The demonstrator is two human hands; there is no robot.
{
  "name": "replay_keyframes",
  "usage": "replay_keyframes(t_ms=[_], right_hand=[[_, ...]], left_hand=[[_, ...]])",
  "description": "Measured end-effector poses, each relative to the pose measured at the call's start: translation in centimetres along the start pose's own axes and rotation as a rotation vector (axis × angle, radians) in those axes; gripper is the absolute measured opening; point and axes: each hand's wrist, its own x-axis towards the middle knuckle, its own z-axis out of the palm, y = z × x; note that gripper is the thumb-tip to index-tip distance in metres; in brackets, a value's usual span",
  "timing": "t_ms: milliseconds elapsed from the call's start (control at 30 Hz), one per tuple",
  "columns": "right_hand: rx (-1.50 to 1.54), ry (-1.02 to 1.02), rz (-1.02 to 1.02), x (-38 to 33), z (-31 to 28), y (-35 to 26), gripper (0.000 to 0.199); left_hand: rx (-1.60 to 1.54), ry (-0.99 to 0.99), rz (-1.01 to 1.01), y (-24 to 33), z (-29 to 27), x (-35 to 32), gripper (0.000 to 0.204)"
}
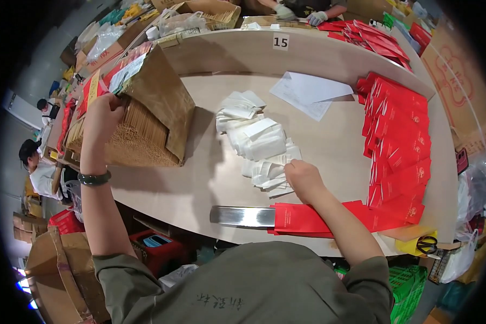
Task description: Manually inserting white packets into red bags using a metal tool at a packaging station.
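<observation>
My left hand [106,114] is closed at the top edge of a brown cardboard box [164,102] with a ridged stack of brown card along its side. What the left fingers hold is hidden. My right hand [305,181] pinches at the near end of a spread pile of white paper slips [262,139] on the table. Just in front of my body, a shiny metal strip [240,216] runs under or against red packets [294,217], below my right forearm. More red packets overlap in a long row [397,140] along the table's right side.
A folded white sheet [310,94] lies near the raised table edge. Black scissors [427,244] rest on yellow material at the right corner. Across the divider, gloved hands [317,18] of another person show beside more red packets [370,40]. Cardboard boxes [54,275] stand at lower left.
</observation>
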Motion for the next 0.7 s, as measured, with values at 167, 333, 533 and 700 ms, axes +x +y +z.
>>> replay_keyframes(t_ms=[167, 333, 533, 700], right_hand=[[0.185, 0.100, 0.203, 0.0, -1.6, -1.6, 0.009], [0.085, 0.134, -0.018, -1.4, -3.1, -7.3, 0.008], [0.063, -0.155, -0.310, -4.3, 0.0, -10.2, 0.012], [0.122, -0.058, -0.338, -5.1, -0.3, -9.5, 0.014]], left_hand=[[0.124, 0.069, -0.012, 0.5, -0.1, 0.0, 0.019], [0.387, 0.137, 0.047, 1.3, 1.4, -0.8, 0.017], [0.314, 0.248, 0.013, 2.7, 1.5, -3.6, 0.013], [0.284, 0.309, -0.065, 4.3, 1.1, -6.6, 0.012]])
